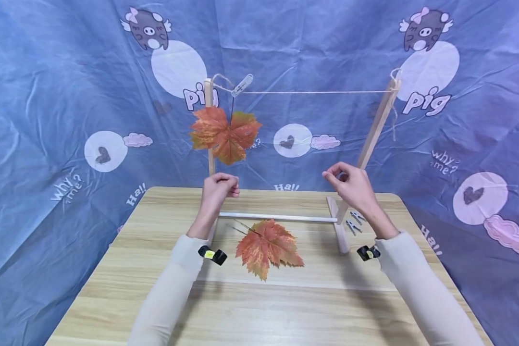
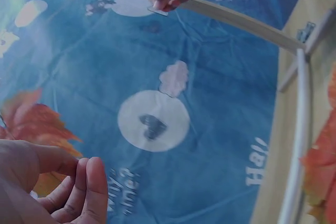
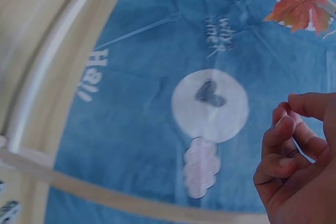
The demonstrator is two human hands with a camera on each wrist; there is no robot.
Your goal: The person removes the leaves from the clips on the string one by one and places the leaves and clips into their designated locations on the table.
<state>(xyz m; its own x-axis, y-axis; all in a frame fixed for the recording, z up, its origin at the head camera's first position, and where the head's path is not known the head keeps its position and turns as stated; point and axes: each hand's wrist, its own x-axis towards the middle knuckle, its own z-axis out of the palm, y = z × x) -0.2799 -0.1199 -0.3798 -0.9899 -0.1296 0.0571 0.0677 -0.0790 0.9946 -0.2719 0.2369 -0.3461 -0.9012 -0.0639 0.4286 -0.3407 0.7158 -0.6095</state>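
Note:
My left hand (image 1: 218, 197) is raised beside the left post, fingers curled and nothing visible in them. Just above it an orange leaf (image 1: 228, 134) hangs by its stem from a clear clip (image 1: 242, 85) on the string (image 1: 311, 92). My right hand (image 1: 350, 185) is in the air by the right post, its thumb and index fingertips meeting; in the right wrist view that hand (image 3: 302, 156) shows no object. A second leaf (image 1: 268, 245) lies on the table between the arms, its stem toward the left post.
The wooden frame has a left post (image 1: 209, 96), a right post (image 1: 378, 122) and a white bar (image 1: 281, 217) low between them. Two small clips (image 1: 353, 227) lie on the table (image 1: 277, 312) right of the frame's foot (image 1: 339, 233). A blue patterned cloth (image 1: 294, 57) stands behind.

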